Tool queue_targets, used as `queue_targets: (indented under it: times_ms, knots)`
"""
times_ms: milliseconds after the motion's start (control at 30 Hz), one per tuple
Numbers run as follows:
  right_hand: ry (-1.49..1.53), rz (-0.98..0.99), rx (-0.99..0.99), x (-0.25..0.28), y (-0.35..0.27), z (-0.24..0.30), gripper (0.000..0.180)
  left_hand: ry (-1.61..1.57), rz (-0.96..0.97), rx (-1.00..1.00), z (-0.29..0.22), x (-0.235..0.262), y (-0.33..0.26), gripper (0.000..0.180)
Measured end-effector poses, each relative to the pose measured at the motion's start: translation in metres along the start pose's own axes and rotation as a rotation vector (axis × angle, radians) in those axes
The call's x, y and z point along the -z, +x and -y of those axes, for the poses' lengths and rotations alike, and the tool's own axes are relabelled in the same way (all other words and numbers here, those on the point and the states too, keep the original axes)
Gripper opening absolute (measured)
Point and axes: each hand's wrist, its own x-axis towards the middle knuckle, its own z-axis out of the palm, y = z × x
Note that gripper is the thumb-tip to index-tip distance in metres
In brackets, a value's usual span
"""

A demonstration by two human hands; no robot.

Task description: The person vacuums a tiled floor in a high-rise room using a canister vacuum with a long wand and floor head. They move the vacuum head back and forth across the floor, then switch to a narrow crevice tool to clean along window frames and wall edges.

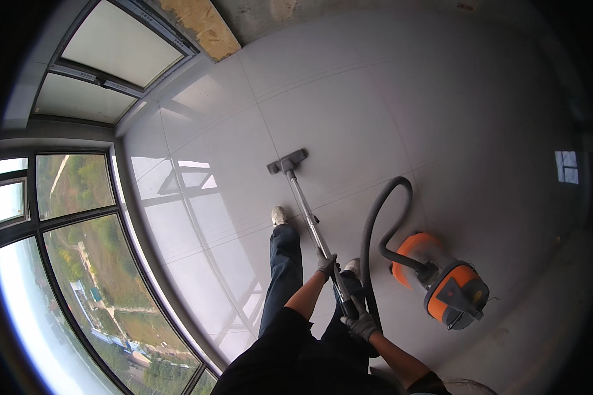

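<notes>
Both my hands, in grey gloves, grip a vacuum cleaner wand (304,203). My left hand (326,262) is closed round the metal tube partway down. Farther up, near the dark handle end, my right hand (361,324) is closed round the wand where the hose joins. At the far end the dark floor nozzle (288,161) rests flat on the grey tiles. A black hose (374,217) loops from the handle over to the orange and black vacuum cleaner (453,289), which stands on the floor to my right.
Large glossy grey tiles (336,112) cover the floor, with window light reflected in them. Tall dark-framed windows (112,263) line the left side. A wooden board (204,26) stands by the far wall. My shoes (279,216) are close to the wand.
</notes>
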Motion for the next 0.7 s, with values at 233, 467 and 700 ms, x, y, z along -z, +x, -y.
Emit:
queue_targets:
  times_ms: [233,467,700]
  knots:
    - [0.044,-0.063,-0.021,-0.047,0.201,0.169,0.091,0.810,0.020,-0.528,-0.163,0.137,-0.016,0.056]
    - [0.252,-0.132,0.153,-0.083,0.432,0.400,0.080,1.582,0.088,-0.222,-0.208,0.277,-0.117,0.090]
    - [0.299,-0.174,0.103,-0.089,0.545,0.566,0.079,1.258,0.061,-0.106,-0.182,0.303,-0.103,0.098]
